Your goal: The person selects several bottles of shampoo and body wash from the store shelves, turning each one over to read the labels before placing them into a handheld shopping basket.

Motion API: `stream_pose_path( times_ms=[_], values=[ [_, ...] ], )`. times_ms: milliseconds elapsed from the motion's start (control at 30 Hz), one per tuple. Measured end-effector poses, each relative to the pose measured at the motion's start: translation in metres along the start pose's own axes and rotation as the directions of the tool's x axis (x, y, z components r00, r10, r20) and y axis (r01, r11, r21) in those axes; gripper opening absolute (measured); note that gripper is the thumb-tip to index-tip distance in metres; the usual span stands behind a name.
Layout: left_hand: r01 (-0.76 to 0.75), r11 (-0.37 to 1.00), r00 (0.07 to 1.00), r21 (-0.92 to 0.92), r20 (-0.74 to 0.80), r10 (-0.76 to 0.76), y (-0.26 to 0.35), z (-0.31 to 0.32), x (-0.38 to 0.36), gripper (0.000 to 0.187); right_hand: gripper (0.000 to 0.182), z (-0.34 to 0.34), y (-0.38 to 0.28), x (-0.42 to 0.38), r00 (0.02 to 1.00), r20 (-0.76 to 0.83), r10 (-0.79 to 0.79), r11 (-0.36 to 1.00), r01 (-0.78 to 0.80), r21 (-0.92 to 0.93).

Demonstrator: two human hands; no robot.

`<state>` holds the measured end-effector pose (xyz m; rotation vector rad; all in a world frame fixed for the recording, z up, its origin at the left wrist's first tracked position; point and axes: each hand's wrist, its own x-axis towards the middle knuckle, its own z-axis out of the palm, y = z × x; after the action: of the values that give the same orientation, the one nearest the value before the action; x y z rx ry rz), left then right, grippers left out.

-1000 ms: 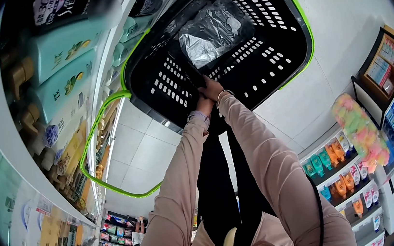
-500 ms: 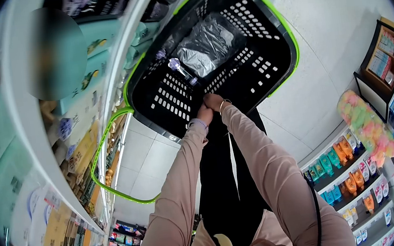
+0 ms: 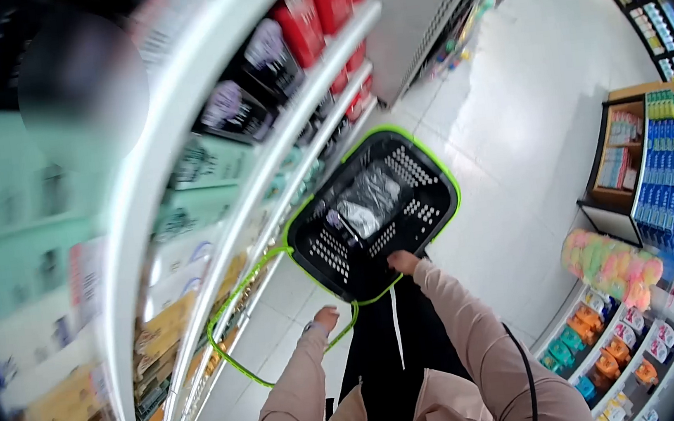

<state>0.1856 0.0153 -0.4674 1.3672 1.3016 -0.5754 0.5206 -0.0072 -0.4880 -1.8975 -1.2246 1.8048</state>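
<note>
Sleeves (image 3: pixel 483 323) of pale pink ran forward from the near edge, above black trousers (image 3: pixel 378 351). The left hand (image 3: pixel 327 318) was lifted off the basket (image 3: pixel 432 241), fingers loosely curled, within the loop of the green handle (image 3: pixel 238 366); whether it touched the handle, I could not tell. A band (image 3: pixel 315 328) circled its wrist. The right hand (image 3: pixel 402 263) was at the basket's near rim, partly closed, with its fingertips hidden against the black wall, so I could not tell how firmly it gripped.

The basket was black with a green rim, just beyond the 2 hands and beside the shelf (image 3: pixel 257 203) on the left. Inside it lay a crumpled clear bag (image 3: pixel 369 200), and next to that, on its left, a slim dark bottle (image 3: pixel 344 228) with a purple label. The handle hung out to the left.

Along the shelf stood tan, white and mint bottles, then 2 black packs (image 3: pixel 269 56) with purple print and several red packs (image 3: pixel 300 22). To the right were a rack (image 3: pixel 611 358) of orange and teal bottles, a bunch of pastel puffs (image 3: pixel 613 262), and a blue stack (image 3: pixel 667 189) beside a wooden case (image 3: pixel 621 149). Pale floor (image 3: pixel 524 98) stretched away to a far rack (image 3: pixel 652 25).
</note>
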Motion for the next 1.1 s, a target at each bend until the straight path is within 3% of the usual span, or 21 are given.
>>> stream_pose_path(
  times_ms=[67, 133, 200, 267, 367, 433, 533, 600, 667, 733, 767, 800, 833, 933, 1000, 1033, 1067, 1100],
  values=[
    [0.141, 0.938, 0.990, -0.316, 0.054, -0.130, 0.021, -0.026, -0.037, 0.034, 0.029, -0.018, -0.058, -0.031, 0.964, 0.048, 0.263, 0.915, -0.265, 0.304],
    [0.191, 0.839, 0.979, -0.510, 0.035, -0.201, 0.044, -0.051, -0.069, 0.036, 0.025, -0.011, -0.086, -0.041, 0.995, -0.091, 0.037, 0.966, -0.012, 0.258],
    [0.149, 0.807, 0.984, -0.571, 0.005, -0.177, 0.048, -0.066, -0.081, 0.037, 0.033, -0.016, -0.133, -0.057, 0.985, 0.146, 0.087, 0.865, -0.148, 0.480],
    [0.106, 0.763, 0.988, -0.638, -0.020, -0.155, 0.053, -0.077, -0.087, 0.038, 0.032, -0.013, -0.200, -0.090, 0.981, 0.094, 0.172, 0.686, -0.188, 0.703],
    [-0.020, 0.805, 0.988, -0.593, -0.134, -0.074, 0.070, -0.089, -0.099, 0.039, 0.032, 0.003, -0.254, -0.123, 0.991, 0.121, 0.055, 0.653, -0.128, 0.746],
    [-0.106, 0.896, 0.973, -0.432, -0.230, 0.005, 0.081, -0.090, -0.118, 0.035, 0.032, 0.013, -0.274, -0.142, 0.987, 0.160, 0.018, 0.667, -0.131, 0.734],
    [-0.109, 0.928, 0.963, -0.356, -0.269, 0.010, 0.075, -0.083, -0.127, 0.034, 0.034, 0.018, -0.292, -0.170, 0.963, 0.271, -0.007, 0.736, -0.178, 0.653],
    [-0.141, 0.924, 0.955, -0.355, -0.295, 0.032, 0.057, -0.068, -0.125, 0.036, 0.036, 0.006, -0.295, -0.178, 0.934, 0.356, 0.003, 0.797, -0.217, 0.564],
    [-0.131, 0.865, 0.960, -0.484, -0.281, -0.012, 0.051, -0.059, -0.148, 0.036, 0.038, -0.009, -0.298, -0.178, 0.950, 0.314, -0.005, 0.821, -0.175, 0.543],
    [-0.023, 0.853, 0.971, -0.521, -0.213, -0.104, 0.021, -0.037, -0.140, 0.031, 0.037, -0.025, -0.300, -0.176, 0.962, 0.274, -0.012, 0.814, -0.150, 0.562],
    [-0.142, 0.965, 0.972, -0.221, -0.215, 0.094, -0.021, -0.018, -0.115, 0.031, 0.037, -0.034, -0.300, -0.179, 0.957, 0.290, -0.016, 0.833, -0.148, 0.533],
    [-0.274, 0.957, 0.935, 0.094, -0.208, 0.288, -0.048, -0.005, -0.103, 0.031, 0.037, -0.041, -0.300, -0.182, 0.956, 0.292, -0.037, 0.822, -0.137, 0.552],
    [-0.261, 0.962, 0.932, 0.076, -0.241, 0.271, -0.038, -0.004, -0.118, 0.031, 0.036, -0.049, -0.302, -0.181, 0.952, 0.299, -0.062, 0.809, -0.127, 0.574],
    [0.020, 0.995, 0.975, 0.100, -0.222, 0.003, -0.011, 0.008, -0.199, 0.030, 0.034, -0.056, -0.293, -0.179, 0.936, 0.335, -0.108, 0.776, -0.132, 0.617],
    [0.205, 0.977, 0.963, -0.064, -0.166, -0.213, 0.038, -0.002, -0.252, 0.030, 0.033, -0.052, -0.292, -0.178, 0.922, 0.386, -0.034, 0.789, -0.212, 0.576],
    [0.147, 0.989, 0.971, -0.016, -0.188, -0.147, 0.002, 0.026, -0.204, 0.030, 0.032, -0.047, -0.293, -0.175, 0.910, 0.414, -0.023, 0.801, -0.231, 0.552],
    [0.111, 0.994, 0.975, -0.026, -0.191, -0.113, 0.014, 0.025, -0.207, 0.032, 0.032, -0.041, -0.292, -0.174, 0.899, 0.439, -0.007, 0.815, -0.249, 0.524],
    [0.038, 0.989, 0.945, -0.141, -0.318, -0.082, 0.021, 0.031, -0.212, 0.033, 0.032, -0.034, -0.293, -0.175, 0.890, 0.455, -0.025, 0.840, -0.228, 0.492]
  ],
)
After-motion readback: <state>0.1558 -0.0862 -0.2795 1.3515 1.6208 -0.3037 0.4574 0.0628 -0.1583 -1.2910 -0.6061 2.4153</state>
